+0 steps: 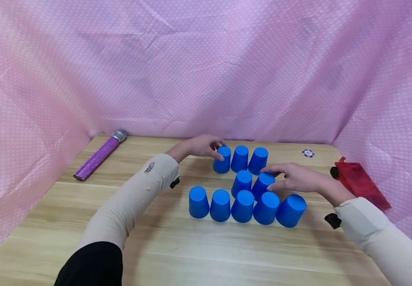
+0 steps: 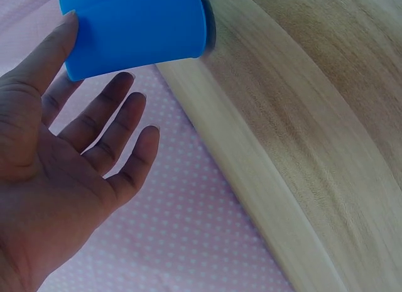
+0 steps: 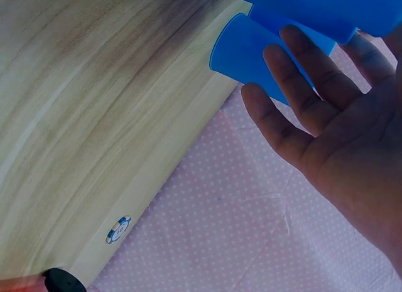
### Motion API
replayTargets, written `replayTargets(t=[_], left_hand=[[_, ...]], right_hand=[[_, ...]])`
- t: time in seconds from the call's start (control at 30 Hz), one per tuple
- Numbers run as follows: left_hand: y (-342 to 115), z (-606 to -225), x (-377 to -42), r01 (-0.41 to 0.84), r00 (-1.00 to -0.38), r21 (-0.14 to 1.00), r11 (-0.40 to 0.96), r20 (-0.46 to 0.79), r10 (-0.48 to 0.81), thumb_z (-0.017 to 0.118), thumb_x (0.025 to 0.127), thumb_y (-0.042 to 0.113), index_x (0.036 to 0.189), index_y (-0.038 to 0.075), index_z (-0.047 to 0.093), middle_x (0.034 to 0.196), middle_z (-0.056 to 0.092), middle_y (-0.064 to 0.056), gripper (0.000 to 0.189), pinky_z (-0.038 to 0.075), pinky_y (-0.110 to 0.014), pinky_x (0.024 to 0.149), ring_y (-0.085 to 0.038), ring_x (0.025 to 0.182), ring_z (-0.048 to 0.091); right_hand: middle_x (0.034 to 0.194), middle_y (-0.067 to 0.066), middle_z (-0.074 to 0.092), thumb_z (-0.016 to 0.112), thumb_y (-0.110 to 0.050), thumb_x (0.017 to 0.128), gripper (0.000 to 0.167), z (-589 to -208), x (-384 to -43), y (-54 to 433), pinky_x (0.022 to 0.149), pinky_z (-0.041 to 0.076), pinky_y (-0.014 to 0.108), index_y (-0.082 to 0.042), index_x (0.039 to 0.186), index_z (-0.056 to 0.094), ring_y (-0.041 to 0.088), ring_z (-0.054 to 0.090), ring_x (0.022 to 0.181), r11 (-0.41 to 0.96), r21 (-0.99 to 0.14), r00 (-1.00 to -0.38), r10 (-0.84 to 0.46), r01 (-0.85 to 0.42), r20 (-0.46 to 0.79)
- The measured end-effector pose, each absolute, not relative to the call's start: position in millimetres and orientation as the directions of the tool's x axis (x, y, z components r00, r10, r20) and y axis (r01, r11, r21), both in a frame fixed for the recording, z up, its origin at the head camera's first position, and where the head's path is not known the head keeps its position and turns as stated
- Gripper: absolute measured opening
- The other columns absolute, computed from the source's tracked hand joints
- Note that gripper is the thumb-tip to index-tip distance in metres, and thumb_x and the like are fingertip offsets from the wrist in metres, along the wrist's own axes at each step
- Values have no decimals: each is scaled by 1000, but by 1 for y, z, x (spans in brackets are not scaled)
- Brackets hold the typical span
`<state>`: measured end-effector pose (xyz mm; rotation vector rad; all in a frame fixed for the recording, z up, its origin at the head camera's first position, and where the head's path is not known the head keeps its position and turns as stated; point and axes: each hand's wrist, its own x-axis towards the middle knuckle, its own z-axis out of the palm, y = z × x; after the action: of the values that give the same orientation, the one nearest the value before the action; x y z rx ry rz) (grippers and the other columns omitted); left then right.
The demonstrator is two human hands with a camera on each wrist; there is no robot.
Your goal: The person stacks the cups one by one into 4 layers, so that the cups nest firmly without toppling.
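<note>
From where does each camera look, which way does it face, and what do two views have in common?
Head: worn on the head, facing forward and down at the table and blue cups; the left hand, right hand and both beige sleeves show.
Left wrist: worn there, facing the left hand, which pinches one cup, beside the table's edge.
Right wrist: worn there, facing the right hand at several cups.
Shared: head and right wrist both show the round chip.
</note>
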<state>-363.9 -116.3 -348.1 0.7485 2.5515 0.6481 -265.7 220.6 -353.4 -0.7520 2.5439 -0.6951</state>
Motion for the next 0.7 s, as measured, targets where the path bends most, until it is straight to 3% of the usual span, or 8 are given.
replayTargets(t=[0.7], left_hand=[[-114, -351, -364, 383, -793, 520, 764, -238, 560, 71, 91, 46, 144, 22, 51, 136, 60, -7, 61, 50, -44, 104, -25, 125, 55]], right_hand=[[145, 17, 56, 68, -43, 93, 62, -351, -263, 221, 102, 46, 65, -15, 146, 52, 45, 52, 133, 714, -564, -764, -611, -416, -210]])
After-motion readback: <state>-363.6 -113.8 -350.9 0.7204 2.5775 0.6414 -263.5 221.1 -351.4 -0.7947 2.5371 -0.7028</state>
